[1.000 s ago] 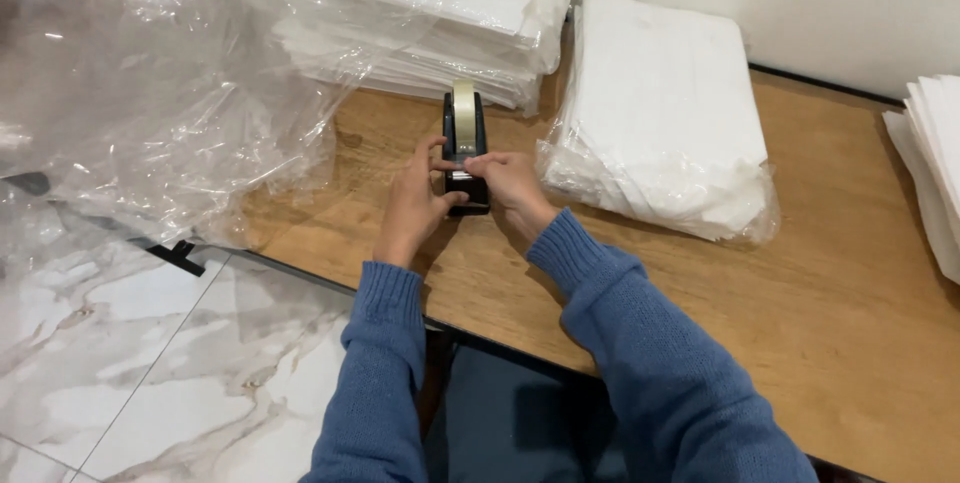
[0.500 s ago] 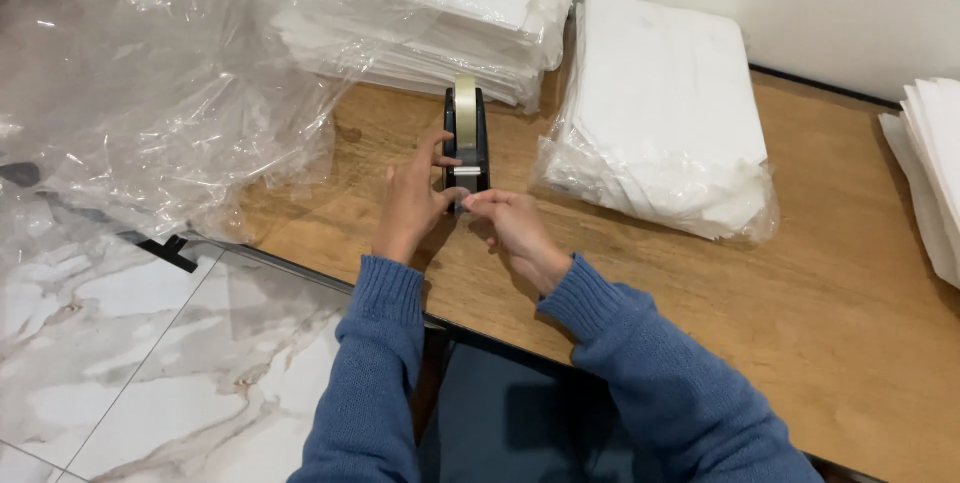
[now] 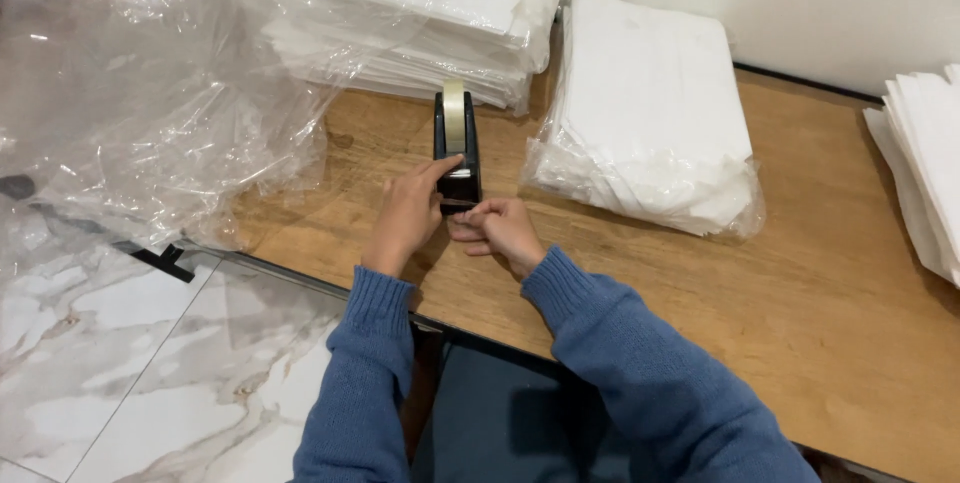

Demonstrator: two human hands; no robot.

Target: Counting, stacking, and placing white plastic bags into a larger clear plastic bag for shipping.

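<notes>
A black tape dispenser (image 3: 456,148) with a roll of clear tape (image 3: 454,113) stands upright on the wooden table (image 3: 820,273). My left hand (image 3: 408,215) rests against the dispenser's near left side, thumb on its front end. Just below the cutter, my right hand (image 3: 497,231) pinches the end of the tape between thumb and fingers. Both arms wear blue knit sleeves.
A stack of white folded items in clear plastic (image 3: 650,113) lies right of the dispenser. A taller wrapped stack (image 3: 420,13) sits behind it. Loose crumpled clear plastic (image 3: 140,113) covers the left. More white sheets (image 3: 925,173) lie at the right edge. Marble floor (image 3: 120,383) shows below.
My right hand drew back from the dispenser toward me, pulling tape off, then stayed close under the cutter. My left hand kept its hold on the dispenser.
</notes>
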